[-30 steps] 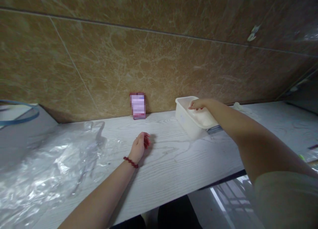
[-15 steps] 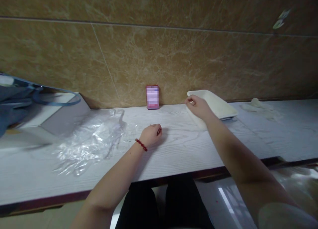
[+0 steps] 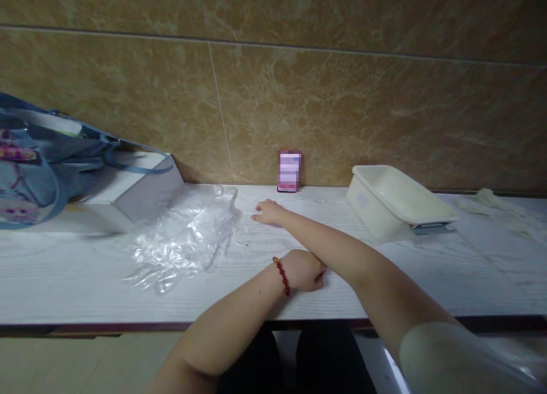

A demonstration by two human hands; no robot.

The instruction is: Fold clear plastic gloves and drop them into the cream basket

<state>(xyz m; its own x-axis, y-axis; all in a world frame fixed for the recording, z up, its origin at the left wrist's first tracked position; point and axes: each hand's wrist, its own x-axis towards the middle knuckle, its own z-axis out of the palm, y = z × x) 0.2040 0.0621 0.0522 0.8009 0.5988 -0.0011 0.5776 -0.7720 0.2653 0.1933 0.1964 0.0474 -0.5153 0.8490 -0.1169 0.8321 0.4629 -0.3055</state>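
Observation:
My left hand (image 3: 302,270), with a red bead bracelet (image 3: 282,276) at its wrist, is closed in a fist low over the shelf. What its fingers hold, if anything, is hidden. Crossing above it, my right arm brings my right hand (image 3: 270,212) to the left, thumb and fingers apart with nothing seen between them. Just left of those fingertips lies a crumpled pile of clear plastic bags (image 3: 183,234). A phone (image 3: 289,171) with a lit, blurred screen leans on the wall behind my hands.
On the right stands a cream plastic bin (image 3: 371,211), with a thin grey object (image 3: 433,228) by its near side. Farther right lies a pale, limp item (image 3: 491,203). A blue bag (image 3: 81,171) rests on a white box (image 3: 137,194) at left. The tiled wall (image 3: 325,109) bounds the back.
My right hand has left the bin's rim and moved left toward the plastic bags, its fingers parting. My left hand has come nearer my body, under the right arm. The view has swung left.

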